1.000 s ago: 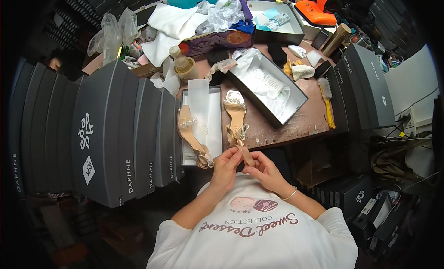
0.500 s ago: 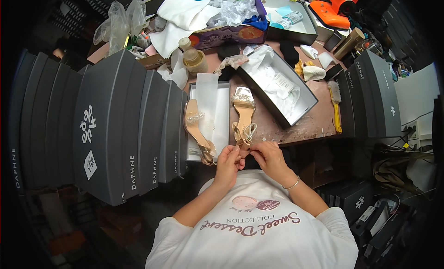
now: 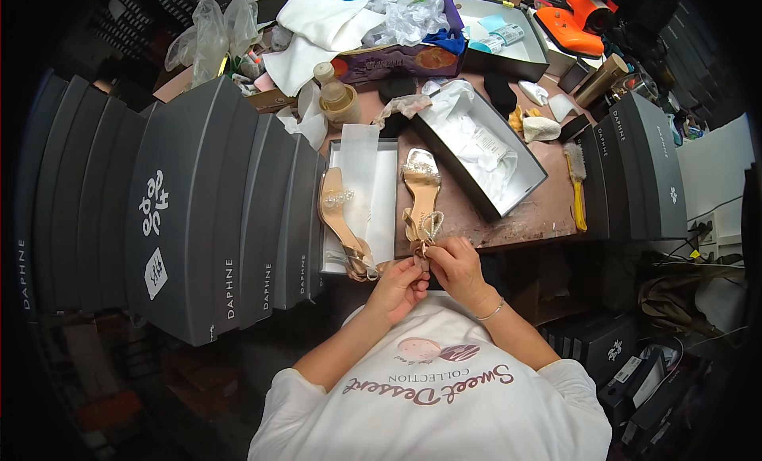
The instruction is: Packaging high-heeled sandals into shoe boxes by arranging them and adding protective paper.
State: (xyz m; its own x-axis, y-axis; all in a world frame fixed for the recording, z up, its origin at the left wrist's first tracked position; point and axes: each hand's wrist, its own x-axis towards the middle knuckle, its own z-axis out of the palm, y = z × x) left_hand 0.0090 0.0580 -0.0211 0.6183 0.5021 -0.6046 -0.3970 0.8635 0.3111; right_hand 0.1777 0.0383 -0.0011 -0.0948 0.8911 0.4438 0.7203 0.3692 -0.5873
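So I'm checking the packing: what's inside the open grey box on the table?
The open grey box holds crumpled white tissue and a small white packet. Anything beneath the tissue is covered.

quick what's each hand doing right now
Left hand: closed, pinching the strap of the beige sandal.
Right hand: closed on the same strap.
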